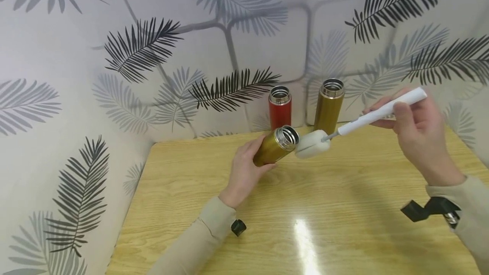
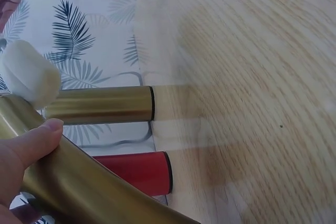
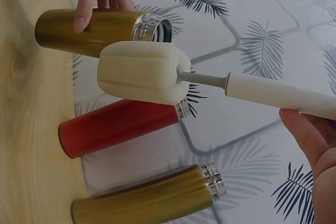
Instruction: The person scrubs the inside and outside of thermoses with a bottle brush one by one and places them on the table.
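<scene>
My left hand (image 1: 244,169) grips a gold thermos bottle (image 1: 272,150), its lidless steel mouth tilted up to the right. In the right wrist view the left thumb lies along the side of this bottle (image 3: 89,32). My right hand (image 1: 422,135) holds a bottle brush by its white handle (image 1: 382,111). The brush's white sponge head (image 1: 313,144) is outside the bottle, close by its mouth. From the left wrist, the sponge (image 2: 31,74) overlaps the upper end of the held bottle (image 2: 89,182).
A red thermos (image 1: 280,109) and a second gold thermos (image 1: 329,107) stand upright and lidless at the back of the wooden table (image 1: 229,232). Right behind them rises a wall (image 1: 263,50) with a leaf pattern.
</scene>
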Available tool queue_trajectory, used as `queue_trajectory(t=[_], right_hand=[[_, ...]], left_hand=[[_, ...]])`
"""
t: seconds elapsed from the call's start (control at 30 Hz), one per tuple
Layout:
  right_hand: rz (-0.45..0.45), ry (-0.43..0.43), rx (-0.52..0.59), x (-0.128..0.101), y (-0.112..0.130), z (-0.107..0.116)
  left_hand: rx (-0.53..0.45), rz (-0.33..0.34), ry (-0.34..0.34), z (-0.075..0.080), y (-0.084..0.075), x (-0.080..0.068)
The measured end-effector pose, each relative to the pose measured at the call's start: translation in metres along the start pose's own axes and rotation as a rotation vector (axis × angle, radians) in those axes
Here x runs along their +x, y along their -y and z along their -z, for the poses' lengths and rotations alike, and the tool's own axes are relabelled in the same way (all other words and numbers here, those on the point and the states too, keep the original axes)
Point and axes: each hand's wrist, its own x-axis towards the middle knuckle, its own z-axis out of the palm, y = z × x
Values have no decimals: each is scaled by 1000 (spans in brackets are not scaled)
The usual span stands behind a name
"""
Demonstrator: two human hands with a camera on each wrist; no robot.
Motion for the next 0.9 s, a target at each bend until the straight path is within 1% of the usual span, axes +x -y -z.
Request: queue_trajectory(t=[0.27,0.33,0.47,0.77,0.9], right_hand=[[-5,38,42,1,2,0],[-1,43,65,2,3,-1],[18,61,144,5,3,-1],[14,107,222,8,3,0],[16,104,269,9,3,-2]], left_hand=[[24,1,1,-2,1,0],[21,0,0,-2,0,0],[17,6,2,-1,0,1],[6,41,36,-2,-1,3],[10,56,38,-2,0,4]])
